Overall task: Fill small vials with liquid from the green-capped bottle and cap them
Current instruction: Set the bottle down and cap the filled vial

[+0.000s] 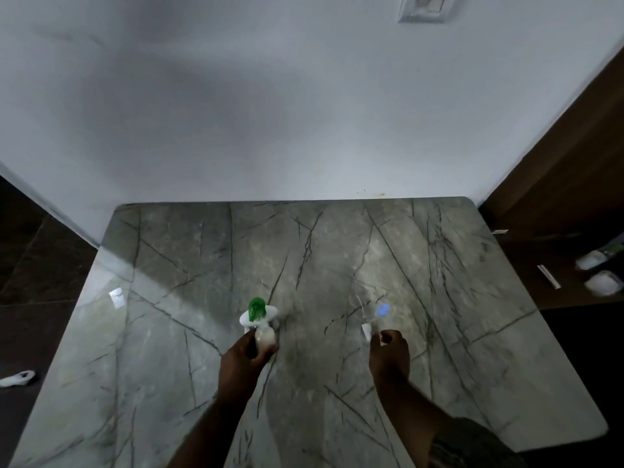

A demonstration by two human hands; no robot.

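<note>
While left hand (251, 356) grips green-capped bottle (260, 324) upright, right hand (388, 349) pinches small vial (367, 332), forearms extended.

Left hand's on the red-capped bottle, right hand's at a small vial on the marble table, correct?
Not quite: the cap is green, not red, as the head view shows. The rest holds: left hand grips the bottle, right hand is at a small vial on the marble table.
</note>
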